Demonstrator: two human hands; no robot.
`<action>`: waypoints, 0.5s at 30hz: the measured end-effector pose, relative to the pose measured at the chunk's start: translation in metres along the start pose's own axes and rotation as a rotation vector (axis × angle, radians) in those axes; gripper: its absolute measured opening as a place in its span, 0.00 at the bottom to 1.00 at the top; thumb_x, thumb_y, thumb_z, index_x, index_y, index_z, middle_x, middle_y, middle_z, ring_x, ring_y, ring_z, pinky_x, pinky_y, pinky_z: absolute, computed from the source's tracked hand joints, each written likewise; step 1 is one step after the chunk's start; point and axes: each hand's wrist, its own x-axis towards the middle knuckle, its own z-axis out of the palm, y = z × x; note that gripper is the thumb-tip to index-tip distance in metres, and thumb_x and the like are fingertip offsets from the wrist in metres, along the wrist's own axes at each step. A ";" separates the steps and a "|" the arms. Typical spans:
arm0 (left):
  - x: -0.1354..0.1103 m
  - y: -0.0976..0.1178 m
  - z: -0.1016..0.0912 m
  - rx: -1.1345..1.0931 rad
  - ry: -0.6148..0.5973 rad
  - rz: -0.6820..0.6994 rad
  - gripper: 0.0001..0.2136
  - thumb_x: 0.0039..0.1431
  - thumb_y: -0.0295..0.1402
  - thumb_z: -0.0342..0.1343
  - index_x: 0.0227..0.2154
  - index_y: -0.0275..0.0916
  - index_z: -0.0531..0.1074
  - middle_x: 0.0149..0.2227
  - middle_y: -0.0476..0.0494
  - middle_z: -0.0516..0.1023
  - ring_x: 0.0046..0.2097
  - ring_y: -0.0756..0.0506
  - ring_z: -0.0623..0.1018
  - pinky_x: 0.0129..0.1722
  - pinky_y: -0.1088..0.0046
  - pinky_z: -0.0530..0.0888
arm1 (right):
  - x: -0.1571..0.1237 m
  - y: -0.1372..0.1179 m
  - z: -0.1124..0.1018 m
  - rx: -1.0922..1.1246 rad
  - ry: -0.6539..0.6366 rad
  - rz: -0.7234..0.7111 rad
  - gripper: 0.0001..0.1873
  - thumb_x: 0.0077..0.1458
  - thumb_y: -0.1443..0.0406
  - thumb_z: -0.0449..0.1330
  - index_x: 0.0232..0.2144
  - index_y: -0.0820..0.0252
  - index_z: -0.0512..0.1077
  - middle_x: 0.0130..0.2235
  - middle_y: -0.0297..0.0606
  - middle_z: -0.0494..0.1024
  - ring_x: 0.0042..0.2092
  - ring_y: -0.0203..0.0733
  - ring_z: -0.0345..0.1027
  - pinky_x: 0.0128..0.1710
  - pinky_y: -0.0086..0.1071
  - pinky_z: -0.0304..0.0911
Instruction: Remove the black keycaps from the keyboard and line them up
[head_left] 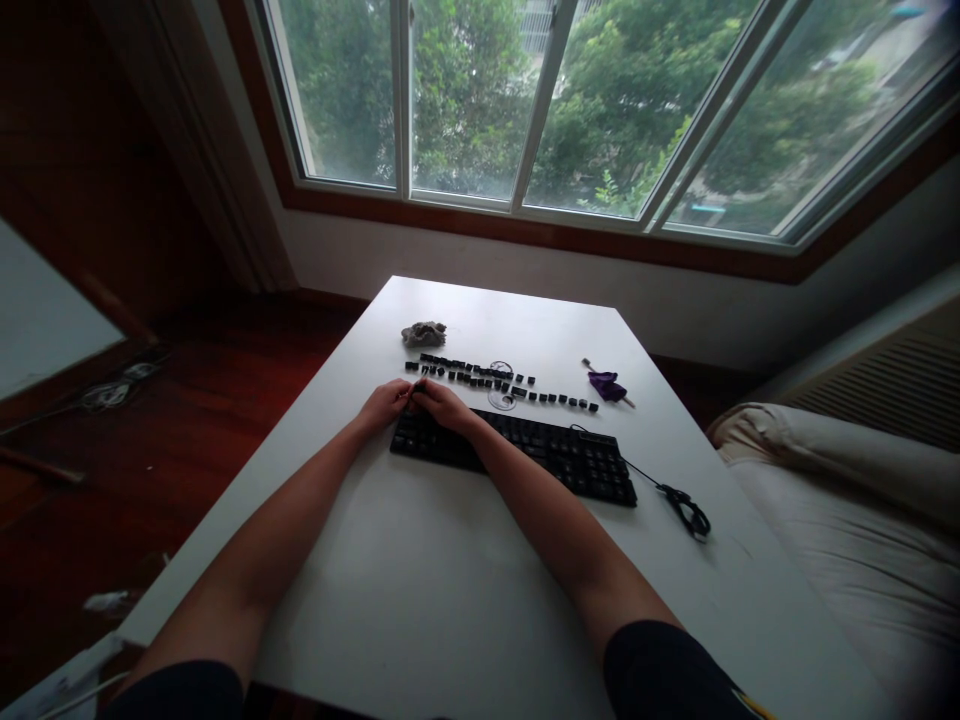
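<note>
A black keyboard (pixel 555 455) lies across the white table, its cable running off to the right. My left hand (pixel 385 403) and my right hand (pixel 445 404) meet above its upper left corner. The fingers of both are closed and pressed together; whatever is between them is too small and too dark to name. Just beyond my hands, loose black keycaps (pixel 480 381) stand in uneven rows on the tabletop. My right forearm passes over the middle of the keyboard and hides part of its keys.
A crumpled grey cloth (pixel 424 334) lies toward the far left of the white table (pixel 420 580). On the right are a purple cloth (pixel 606 386) around a thin stick and the bundled cable (pixel 686 513). A pale couch (pixel 840 530) flanks the table's right side.
</note>
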 end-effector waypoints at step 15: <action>-0.003 -0.001 0.005 -0.038 0.014 -0.002 0.10 0.54 0.27 0.51 0.28 0.40 0.78 0.38 0.44 0.77 0.40 0.45 0.76 0.44 0.71 0.73 | -0.007 -0.013 0.005 -0.209 0.075 -0.044 0.10 0.63 0.60 0.52 0.41 0.57 0.69 0.33 0.34 0.77 0.35 0.40 0.70 0.40 0.32 0.63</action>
